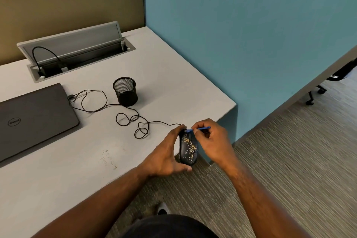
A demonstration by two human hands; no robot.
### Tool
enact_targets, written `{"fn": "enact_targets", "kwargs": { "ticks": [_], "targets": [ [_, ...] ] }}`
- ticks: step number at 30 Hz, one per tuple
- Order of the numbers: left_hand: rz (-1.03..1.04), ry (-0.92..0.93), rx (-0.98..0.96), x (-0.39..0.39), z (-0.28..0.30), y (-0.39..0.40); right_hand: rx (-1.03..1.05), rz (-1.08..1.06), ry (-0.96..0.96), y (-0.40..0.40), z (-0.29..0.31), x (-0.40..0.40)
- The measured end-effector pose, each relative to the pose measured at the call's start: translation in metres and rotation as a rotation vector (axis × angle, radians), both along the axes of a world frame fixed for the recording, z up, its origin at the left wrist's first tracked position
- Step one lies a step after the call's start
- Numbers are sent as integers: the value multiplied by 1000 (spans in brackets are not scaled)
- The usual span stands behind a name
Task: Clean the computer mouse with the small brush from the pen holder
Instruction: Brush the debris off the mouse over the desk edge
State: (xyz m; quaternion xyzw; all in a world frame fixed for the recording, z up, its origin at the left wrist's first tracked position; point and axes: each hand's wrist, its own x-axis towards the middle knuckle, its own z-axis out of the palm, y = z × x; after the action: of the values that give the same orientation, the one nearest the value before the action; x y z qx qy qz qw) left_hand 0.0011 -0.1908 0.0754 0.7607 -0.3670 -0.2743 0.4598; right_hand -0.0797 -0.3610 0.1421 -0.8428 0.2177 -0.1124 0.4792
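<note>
Here, at the corner of a grey office desk [173,75], a person steadies a dark wired computer mouse [188,148] in the left hand [166,155] while the right hand [212,139] works a small blue brush [201,128] against its front end. The left hand grips the mouse by its side, thumb under the rear, lifting it right at the desk's edge, partly over the carpet. The right hand pinches the brush handle between thumb and fingertips, with the pale bristle head touching the mouse near where the cable [127,118] leaves it.

The step in hand appears to be the sweeping itself, barely begun. It would go best with short, light strokes from the front toward the rear, the mouse tilted so that loosened bits fall clear of the desk, and the left hand's clasp kept firm so the shell does not twist under the bristles. The seams around the buttons probably need the bristle tips more than the flat.

The mouse is glossy and near black, its back speckled with tan crumbs, thickest along the middle. A few similar specks [108,158] lie on the desktop nearby. The black mesh pen holder [125,91] stands well apart, beside a closed Dell laptop [32,120].
</note>
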Motion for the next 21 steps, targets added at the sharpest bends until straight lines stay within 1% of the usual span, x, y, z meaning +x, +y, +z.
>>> {"fn": "enact_targets", "kwargs": {
  "ticks": [3, 8, 14, 19, 21],
  "targets": [
    [4, -3, 6, 0, 0, 0, 13, 70, 47, 1, 0, -3],
    [-6, -3, 4, 0, 1, 0, 9, 14, -25, 2, 4, 0],
    [-5, -5, 12, 0, 2, -1, -8, 107, 39, 5, 4, -4],
    [-9, -13, 4, -1, 1, 0, 16, 23, -25, 2, 5, -2],
    [-10, -4, 0, -1, 1, 0, 20, 12, -8, 1, 6, -1]
  ]
}}
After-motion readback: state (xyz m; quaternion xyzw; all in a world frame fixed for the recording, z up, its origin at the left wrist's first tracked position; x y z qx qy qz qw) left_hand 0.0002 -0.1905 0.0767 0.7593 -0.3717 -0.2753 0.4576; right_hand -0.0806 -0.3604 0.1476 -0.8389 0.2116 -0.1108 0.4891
